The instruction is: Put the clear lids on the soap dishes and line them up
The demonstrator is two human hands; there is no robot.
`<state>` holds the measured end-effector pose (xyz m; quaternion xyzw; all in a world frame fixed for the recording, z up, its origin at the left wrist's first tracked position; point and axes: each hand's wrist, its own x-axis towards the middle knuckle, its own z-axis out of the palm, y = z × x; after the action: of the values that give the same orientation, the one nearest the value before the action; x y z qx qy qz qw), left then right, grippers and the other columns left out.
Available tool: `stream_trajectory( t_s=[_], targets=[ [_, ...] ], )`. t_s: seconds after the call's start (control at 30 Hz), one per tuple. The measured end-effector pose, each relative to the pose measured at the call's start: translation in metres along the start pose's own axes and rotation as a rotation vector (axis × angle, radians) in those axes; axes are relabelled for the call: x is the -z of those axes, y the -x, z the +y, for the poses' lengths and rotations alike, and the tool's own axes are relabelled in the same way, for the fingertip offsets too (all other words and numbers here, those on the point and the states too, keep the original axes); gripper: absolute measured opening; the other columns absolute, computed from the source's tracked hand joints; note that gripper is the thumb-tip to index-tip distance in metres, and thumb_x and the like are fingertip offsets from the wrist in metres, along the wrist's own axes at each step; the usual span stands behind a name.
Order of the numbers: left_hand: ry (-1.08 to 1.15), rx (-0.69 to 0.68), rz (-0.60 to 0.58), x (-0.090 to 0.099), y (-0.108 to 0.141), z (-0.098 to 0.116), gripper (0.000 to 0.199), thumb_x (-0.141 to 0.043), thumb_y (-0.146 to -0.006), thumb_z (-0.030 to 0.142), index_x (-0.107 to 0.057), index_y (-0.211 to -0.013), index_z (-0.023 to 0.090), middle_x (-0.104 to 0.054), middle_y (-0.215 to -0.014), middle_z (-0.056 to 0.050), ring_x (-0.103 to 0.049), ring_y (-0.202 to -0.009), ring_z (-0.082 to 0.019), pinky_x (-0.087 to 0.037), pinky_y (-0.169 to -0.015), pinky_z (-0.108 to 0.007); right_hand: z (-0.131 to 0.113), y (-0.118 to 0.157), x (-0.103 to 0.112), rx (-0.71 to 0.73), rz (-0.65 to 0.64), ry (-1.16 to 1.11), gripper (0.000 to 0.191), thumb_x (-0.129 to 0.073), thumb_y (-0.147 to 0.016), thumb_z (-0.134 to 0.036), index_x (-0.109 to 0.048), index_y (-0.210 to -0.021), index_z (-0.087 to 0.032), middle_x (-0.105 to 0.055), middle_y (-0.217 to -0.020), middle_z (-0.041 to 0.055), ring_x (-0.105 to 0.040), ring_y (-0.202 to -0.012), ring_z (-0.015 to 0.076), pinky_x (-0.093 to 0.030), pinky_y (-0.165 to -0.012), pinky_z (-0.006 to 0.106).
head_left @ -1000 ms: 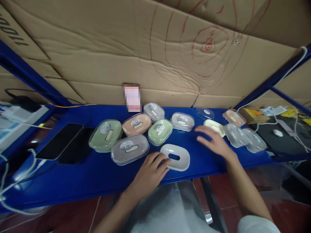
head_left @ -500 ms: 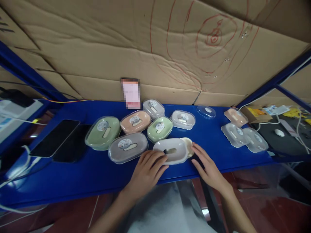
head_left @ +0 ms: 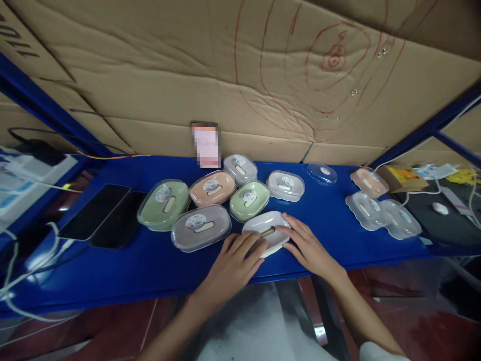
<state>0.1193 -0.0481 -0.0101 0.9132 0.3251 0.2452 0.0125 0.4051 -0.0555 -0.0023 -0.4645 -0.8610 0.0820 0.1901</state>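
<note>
A pale, lidless soap dish with a slot in its floor sits near the front of the blue table. My left hand grips its left end, fingers over the rim. At the right end, my right hand has its fingertips on the rim and side. The cream piece beneath is nearly hidden by the dish and my hands. Just left lies a grey soap dish under a clear lid. Behind are a small green lidded dish and a light grey lidded one.
A larger green dish and an orange dish stand left. A loose clear lid lies at the back. Several lidded dishes, one of them peach, sit right. Dark phones and cables lie left; cardboard backs the table.
The white dish has turned and now sits over the cream piece, which showed at its right before. My right hand has moved left onto the dish. The view has shifted slightly.
</note>
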Motion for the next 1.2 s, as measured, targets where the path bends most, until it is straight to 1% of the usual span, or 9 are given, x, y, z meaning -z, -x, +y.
stream_trajectory(
  t_s=[0.17,0.33,0.5,0.6,0.7,0.8,0.93,1.1,1.2],
  targets=[
    [0.007,-0.019,-0.018,-0.001,0.000,-0.002,0.029,-0.054,-0.107,0.017,-0.066,-0.132,0.021,-0.071,-0.135,-0.009,-0.063,-0.126,-0.026,-0.047,-0.103,-0.043,0.002,0.001,-0.001,0.069,-0.020,0.071,0.047,-0.059,-0.109,-0.036,-0.056,-0.154,-0.026,-0.042,-0.171,0.0122,-0.044,-0.157,0.0302,-0.046,-0.125,0.056],
    [0.077,-0.046,-0.049,0.000,0.001,-0.001,0.029,-0.058,-0.107,0.027,-0.065,-0.134,0.021,-0.070,-0.137,-0.010,-0.062,-0.129,-0.028,-0.050,-0.105,-0.046,0.016,0.013,0.006,0.082,0.026,0.080,0.047,-0.055,-0.110,-0.032,-0.054,-0.157,-0.031,-0.051,-0.166,0.0094,-0.052,-0.151,0.0287,-0.050,-0.121,0.054],
    [0.143,-0.040,-0.029,-0.001,0.003,-0.002,0.030,-0.058,-0.106,0.024,-0.064,-0.136,0.020,-0.064,-0.145,-0.014,-0.060,-0.137,-0.030,-0.054,-0.111,-0.050,0.100,-0.006,0.037,-0.303,0.302,0.210,0.048,-0.039,-0.112,-0.035,-0.056,-0.155,-0.023,-0.057,-0.160,0.0144,-0.053,-0.150,0.0303,-0.044,-0.124,0.057],
    [0.178,-0.011,0.015,-0.003,0.006,-0.004,0.029,-0.056,-0.106,0.019,-0.064,-0.134,0.020,-0.054,-0.156,-0.016,-0.051,-0.150,-0.031,-0.052,-0.119,-0.049,0.153,-0.029,0.046,-0.528,0.247,0.342,0.064,-0.042,-0.108,-0.045,-0.045,-0.160,-0.008,-0.045,-0.165,0.0260,-0.044,-0.155,0.0396,-0.040,-0.123,0.064],
    [0.209,0.023,0.023,-0.004,0.008,-0.005,0.028,-0.055,-0.106,0.017,-0.063,-0.133,0.020,-0.051,-0.159,-0.015,-0.048,-0.154,-0.029,-0.051,-0.123,-0.047,0.175,-0.037,0.040,-0.603,0.234,0.371,0.073,-0.047,-0.105,-0.057,-0.046,-0.157,-0.007,-0.049,-0.160,0.0303,-0.042,-0.152,0.0487,-0.037,-0.117,0.076],
    [0.242,0.033,0.028,-0.003,0.008,-0.005,0.025,-0.057,-0.105,0.016,-0.064,-0.129,0.020,-0.053,-0.157,-0.015,-0.050,-0.152,-0.029,-0.051,-0.123,-0.047,0.161,-0.019,0.029,-0.616,0.246,0.402,0.070,-0.049,-0.102,-0.068,-0.059,-0.143,-0.013,-0.060,-0.144,0.0274,-0.052,-0.141,0.0491,-0.037,-0.113,0.079],
    [0.245,0.043,0.042,-0.001,0.008,-0.005,0.022,-0.057,-0.105,0.016,-0.065,-0.125,0.021,-0.050,-0.159,-0.015,-0.051,-0.152,-0.030,-0.051,-0.123,-0.047,0.106,0.025,0.016,-0.496,0.329,0.296,0.056,-0.050,-0.105,-0.064,-0.064,-0.130,-0.016,-0.063,-0.127,0.0222,-0.061,-0.128,0.0411,-0.052,-0.107,0.063],
    [0.275,0.098,0.023,-0.004,0.010,-0.006,0.028,-0.058,-0.106,0.019,-0.062,-0.133,0.024,-0.046,-0.163,-0.014,-0.050,-0.152,-0.030,-0.050,-0.123,-0.049,0.027,0.058,0.004,-0.450,0.446,0.030,0.046,-0.056,-0.108,-0.044,-0.054,-0.151,-0.028,-0.064,-0.134,0.0147,-0.064,-0.127,0.0330,-0.058,-0.107,0.056],
    [0.356,0.199,-0.002,-0.005,0.011,-0.007,0.051,-0.062,-0.106,0.024,-0.047,-0.154,0.031,-0.043,-0.168,-0.012,-0.051,-0.152,-0.029,-0.051,-0.122,-0.049,-0.009,0.055,-0.001,-0.337,0.338,-0.097,0.051,-0.053,-0.110,-0.034,-0.047,-0.160,-0.032,-0.057,-0.149,0.0133,-0.058,-0.140,0.0309,-0.056,-0.113,0.053]
  ],
)
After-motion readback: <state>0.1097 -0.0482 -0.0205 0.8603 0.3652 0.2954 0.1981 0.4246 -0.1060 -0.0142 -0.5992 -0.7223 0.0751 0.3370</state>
